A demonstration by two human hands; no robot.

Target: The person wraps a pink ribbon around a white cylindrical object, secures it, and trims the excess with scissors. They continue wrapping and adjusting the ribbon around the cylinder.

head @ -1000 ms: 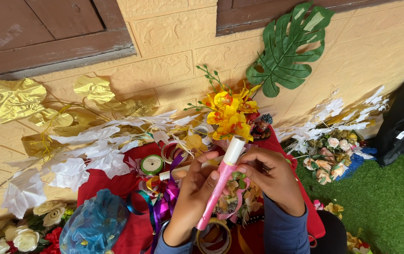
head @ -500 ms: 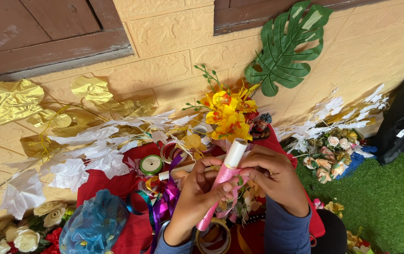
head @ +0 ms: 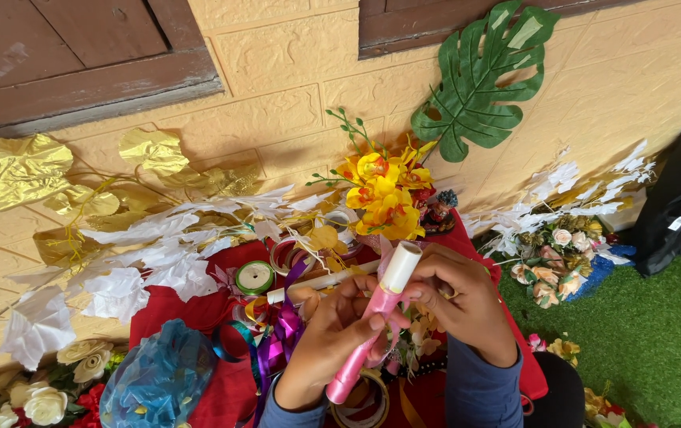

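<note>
A red cloth (head: 158, 313) covers the surface at the foot of the yellow brick-patterned wall, and green artificial grass (head: 642, 341) spreads on the floor at 4 o'clock. On the cloth lie a green ribbon spool (head: 255, 277) near the centre, purple ribbon (head: 285, 329) just below it, white fabric leaves (head: 130, 269) at 9 o'clock, and a bundle of blue netting (head: 158, 380) at 7 o'clock. Cream roses (head: 43, 400) lie at 8 o'clock. A bunch of small pink and cream flowers (head: 554, 254) lies at 3 o'clock, at the edge of the grass.

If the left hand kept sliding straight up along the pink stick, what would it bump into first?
The left hand grips the pink stick, which slants up toward its white cap. It would probably meet the right hand's fingertips just below that cap first.
</note>
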